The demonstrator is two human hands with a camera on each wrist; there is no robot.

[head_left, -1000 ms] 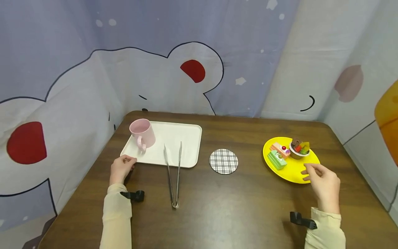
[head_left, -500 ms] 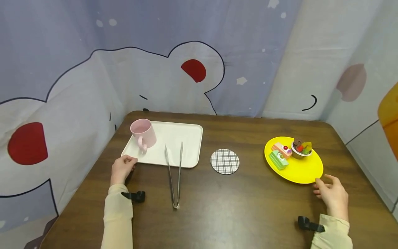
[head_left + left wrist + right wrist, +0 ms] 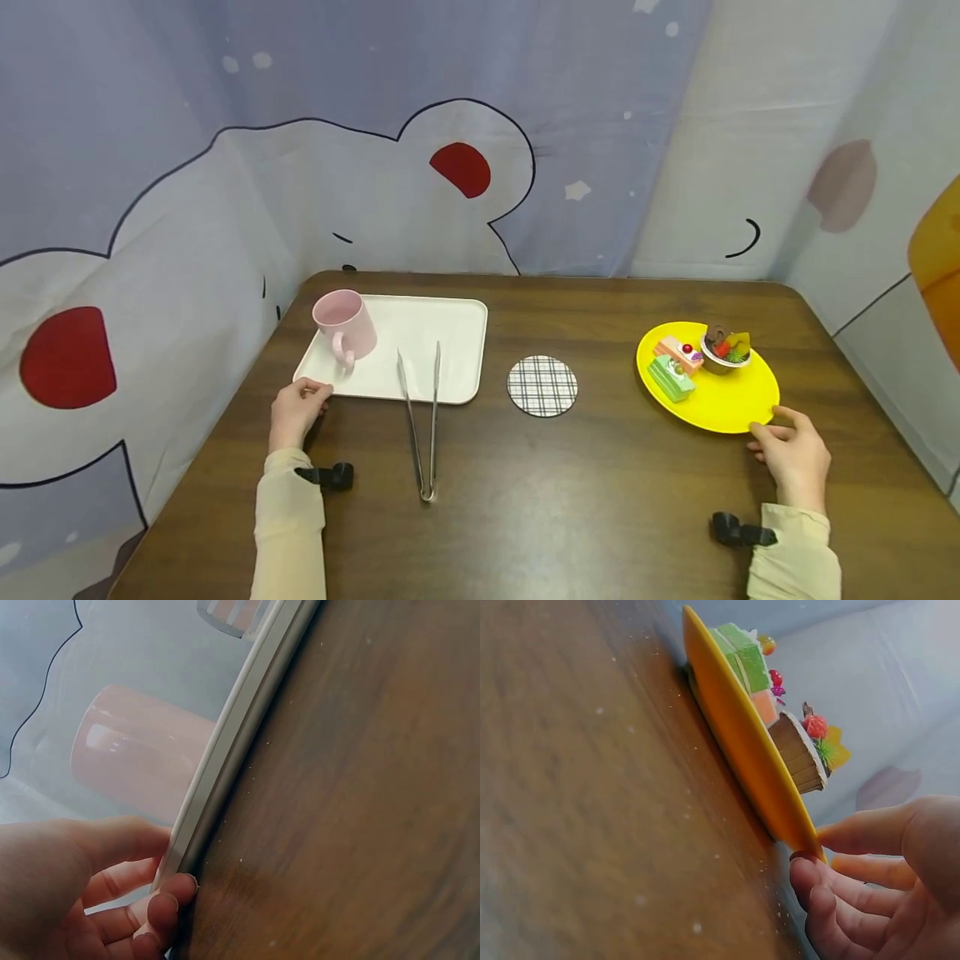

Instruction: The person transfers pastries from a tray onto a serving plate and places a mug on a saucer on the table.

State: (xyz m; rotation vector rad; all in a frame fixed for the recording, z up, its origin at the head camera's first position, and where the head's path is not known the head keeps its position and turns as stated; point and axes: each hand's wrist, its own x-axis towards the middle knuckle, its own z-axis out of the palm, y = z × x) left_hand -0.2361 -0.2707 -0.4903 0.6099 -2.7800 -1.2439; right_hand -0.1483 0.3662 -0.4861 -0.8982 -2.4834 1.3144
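Observation:
My left hand pinches the near left corner of a white rectangular tray, thumb and fingers on its rim in the left wrist view. A pink mug stands on that tray, handle towards me. Metal tongs lie with their spread tips over the tray's near edge. My right hand pinches the near right rim of a yellow oval plate, with fingers curled under the edge. On the plate sit a green cake slice, a pink cake slice and a fruit-topped cupcake.
A round checked coaster lies between tray and plate on the brown wooden table. A patterned curtain hangs behind and along both sides. Each wrist carries a black camera mount.
My right hand has moved from over the plate's right side, outward and then back in, to grip its near right rim. The left hand stays on the tray corner.

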